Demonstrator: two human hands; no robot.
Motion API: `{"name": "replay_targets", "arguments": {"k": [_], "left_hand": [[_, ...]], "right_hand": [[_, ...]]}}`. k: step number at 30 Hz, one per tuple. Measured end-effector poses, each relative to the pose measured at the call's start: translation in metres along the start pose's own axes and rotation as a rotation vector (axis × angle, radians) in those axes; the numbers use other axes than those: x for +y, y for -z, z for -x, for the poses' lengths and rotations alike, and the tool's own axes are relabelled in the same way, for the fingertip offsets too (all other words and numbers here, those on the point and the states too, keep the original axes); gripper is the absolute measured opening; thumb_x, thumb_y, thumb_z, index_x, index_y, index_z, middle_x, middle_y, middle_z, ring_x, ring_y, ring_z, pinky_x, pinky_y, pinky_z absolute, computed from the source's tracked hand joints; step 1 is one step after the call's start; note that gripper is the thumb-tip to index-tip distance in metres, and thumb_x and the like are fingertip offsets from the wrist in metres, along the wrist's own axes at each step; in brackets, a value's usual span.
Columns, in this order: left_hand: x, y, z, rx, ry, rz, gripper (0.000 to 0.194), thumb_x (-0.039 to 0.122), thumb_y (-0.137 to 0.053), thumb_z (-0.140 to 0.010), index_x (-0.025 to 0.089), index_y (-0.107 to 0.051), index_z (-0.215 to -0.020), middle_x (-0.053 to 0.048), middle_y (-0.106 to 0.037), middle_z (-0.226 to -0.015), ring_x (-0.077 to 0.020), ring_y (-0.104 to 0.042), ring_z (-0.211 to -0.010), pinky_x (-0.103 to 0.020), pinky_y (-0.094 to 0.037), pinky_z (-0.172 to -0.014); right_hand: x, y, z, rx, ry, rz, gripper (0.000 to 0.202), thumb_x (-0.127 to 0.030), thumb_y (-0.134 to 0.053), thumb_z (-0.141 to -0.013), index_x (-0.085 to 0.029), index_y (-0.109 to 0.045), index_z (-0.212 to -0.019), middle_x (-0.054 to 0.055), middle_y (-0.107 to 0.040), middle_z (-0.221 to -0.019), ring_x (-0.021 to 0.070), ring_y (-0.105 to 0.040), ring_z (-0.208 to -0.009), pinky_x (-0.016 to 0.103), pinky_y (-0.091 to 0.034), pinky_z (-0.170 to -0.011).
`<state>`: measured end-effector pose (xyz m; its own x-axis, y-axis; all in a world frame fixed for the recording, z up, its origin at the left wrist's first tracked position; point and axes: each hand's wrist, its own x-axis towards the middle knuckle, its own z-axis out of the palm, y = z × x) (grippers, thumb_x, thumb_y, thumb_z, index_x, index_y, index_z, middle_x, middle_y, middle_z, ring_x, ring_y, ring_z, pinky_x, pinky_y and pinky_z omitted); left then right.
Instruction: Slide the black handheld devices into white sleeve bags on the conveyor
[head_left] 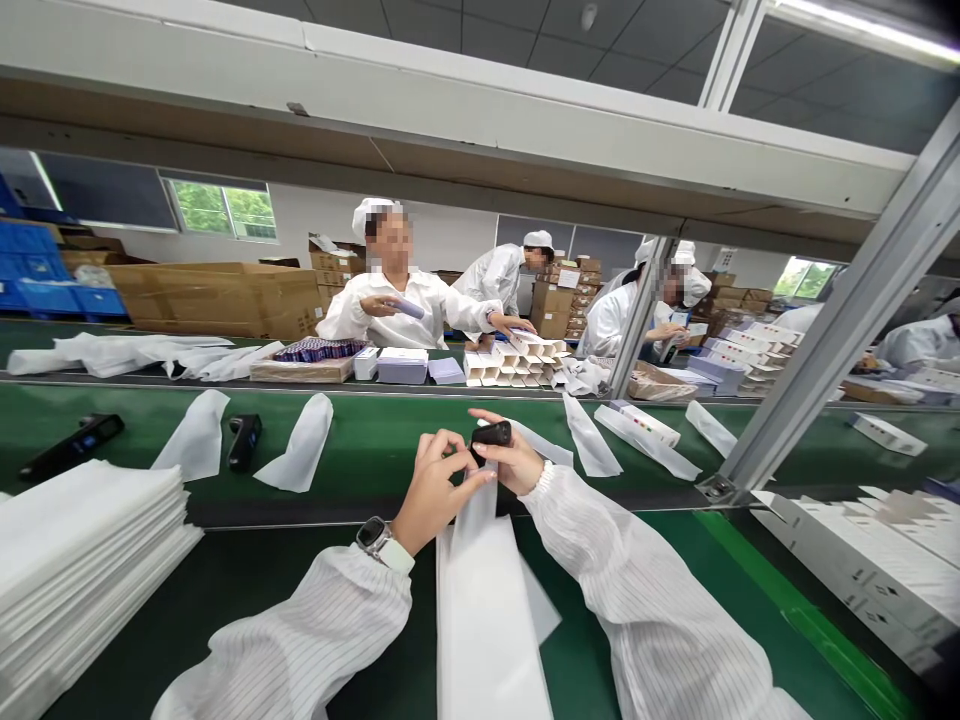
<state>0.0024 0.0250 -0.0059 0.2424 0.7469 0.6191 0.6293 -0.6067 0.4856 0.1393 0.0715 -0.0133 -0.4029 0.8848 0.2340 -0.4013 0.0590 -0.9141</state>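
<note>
In the head view, above the green conveyor belt's (360, 460) near edge, the right hand (519, 463) pinches a black rounded plastic device (492, 433) and the left hand (436, 492) seems to pinch a thin white translucent sleeve (474, 515), best kept straight, uncreased.

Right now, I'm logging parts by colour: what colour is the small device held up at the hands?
The device is black; the head view shows it best.

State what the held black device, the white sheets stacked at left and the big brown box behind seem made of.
Black device: probably hard plastic, smooth, slightly shiny. White sheets: matte, thin-edged; foam or paper, unclear. Brown box: likely cardboard, matte, flat brown panels.
</note>
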Motion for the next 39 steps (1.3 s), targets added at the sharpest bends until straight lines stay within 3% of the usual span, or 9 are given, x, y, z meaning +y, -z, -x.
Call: {"name": "replay_targets", "arguments": {"k": [4, 9, 20, 23, 26, 29, 32, 34, 39], "left_hand": [[0.007, 0.004, -0.006, 0.015, -0.033, 0.011, 0.020, 0.033, -0.053, -0.075, 0.020, -0.054, -0.059, -0.002, -0.042, -0.086, -0.0177, -0.037, -0.087, -0.031, -0.034, -0.080], [0.020, 0.011, -0.011, -0.023, 0.067, 0.135, 0.022, 0.035, -0.053, -0.075, 0.020, -0.055, -0.059, -0.001, -0.041, -0.088, -0.0174, -0.038, -0.089, -0.032, -0.033, -0.082], [0.056, 0.029, -0.047, 0.032, 0.008, 0.364, 0.023, 0.034, -0.053, -0.075, 0.018, -0.053, -0.058, 0.000, -0.042, -0.089, -0.0171, -0.041, -0.096, -0.031, -0.030, -0.088], [0.060, 0.037, -0.055, 0.083, -0.015, 0.385, 0.024, 0.034, -0.053, -0.076, 0.018, -0.051, -0.058, 0.000, -0.042, -0.088, -0.0161, -0.042, -0.095, -0.029, -0.031, -0.088], [0.061, 0.042, -0.061, 0.148, -0.036, 0.379, 0.024, 0.036, -0.053, -0.076, 0.018, -0.052, -0.059, 0.000, -0.043, -0.089, -0.0159, -0.043, -0.095, -0.029, -0.031, -0.087], [0.048, 0.037, -0.058, 0.214, -0.021, 0.324, 0.017, 0.038, -0.051, -0.077, 0.022, -0.056, -0.078, -0.001, -0.044, -0.096, -0.0165, -0.042, -0.097, -0.029, -0.032, -0.086], [0.019, 0.020, -0.037, 0.319, 0.096, 0.210, 0.038, 0.037, -0.047, -0.079, 0.028, -0.038, -0.114, -0.003, -0.039, -0.111, -0.0168, -0.040, -0.097, -0.030, -0.034, -0.083], [-0.005, 0.007, -0.016, 0.180, 0.173, 0.127, 0.034, 0.038, -0.045, -0.079, 0.025, -0.041, -0.110, -0.003, -0.043, -0.104, -0.0168, -0.042, -0.093, -0.031, -0.034, -0.081], [-0.042, -0.011, 0.018, -0.644, 0.217, 0.115, 0.035, 0.050, -0.040, -0.076, 0.021, -0.051, -0.092, -0.001, -0.050, -0.083, -0.0166, -0.046, -0.081, -0.027, -0.037, -0.069]], "right_hand": [[-0.005, 0.009, 0.003, -0.150, -0.126, 0.134, 0.040, -0.047, -0.062, -0.062, -0.019, -0.059, -0.090, 0.003, -0.056, -0.082, 0.0137, -0.053, -0.073, 0.027, -0.041, -0.064], [-0.021, 0.017, 0.008, -0.292, -0.172, 0.186, 0.070, -0.072, -0.025, -0.067, -0.019, -0.062, -0.093, 0.007, -0.049, -0.113, 0.0220, -0.040, -0.108, 0.035, -0.033, -0.085], [-0.012, 0.031, 0.017, -0.250, -0.213, -0.051, 0.070, -0.073, -0.027, -0.067, -0.025, -0.044, -0.116, 0.008, -0.050, -0.110, 0.0212, -0.047, -0.099, 0.039, -0.034, -0.084], [-0.013, 0.028, 0.025, -0.375, -0.236, -0.058, 0.081, -0.068, -0.055, -0.052, -0.024, -0.040, -0.119, 0.009, -0.049, -0.110, 0.0239, -0.048, -0.099, 0.042, -0.033, -0.085], [-0.008, 0.018, 0.035, -0.467, -0.251, -0.036, 0.084, -0.041, -0.076, -0.042, -0.021, -0.041, -0.116, 0.008, -0.055, -0.100, 0.0227, -0.052, -0.091, 0.040, -0.038, -0.080], [0.002, 0.012, 0.036, -0.338, -0.185, -0.039, 0.053, -0.027, -0.075, -0.049, -0.016, -0.055, -0.096, 0.002, -0.059, -0.079, 0.0146, -0.056, -0.071, 0.031, -0.043, -0.069], [0.008, 0.022, 0.019, -0.077, -0.110, -0.027, 0.036, -0.028, -0.073, -0.052, -0.015, -0.058, -0.082, -0.001, -0.059, -0.070, 0.0099, -0.055, -0.060, 0.025, -0.044, -0.063], [0.010, 0.040, -0.002, 0.100, -0.067, 0.063, 0.038, -0.035, -0.069, -0.056, -0.017, -0.056, -0.086, 0.000, -0.060, -0.077, 0.0109, -0.056, -0.065, 0.025, -0.044, -0.065], [0.020, 0.101, -0.053, 0.431, -0.078, 0.522, 0.045, -0.041, -0.059, -0.064, -0.015, -0.050, -0.099, 0.006, -0.059, -0.091, 0.0161, -0.057, -0.079, 0.029, -0.045, -0.070]]}}
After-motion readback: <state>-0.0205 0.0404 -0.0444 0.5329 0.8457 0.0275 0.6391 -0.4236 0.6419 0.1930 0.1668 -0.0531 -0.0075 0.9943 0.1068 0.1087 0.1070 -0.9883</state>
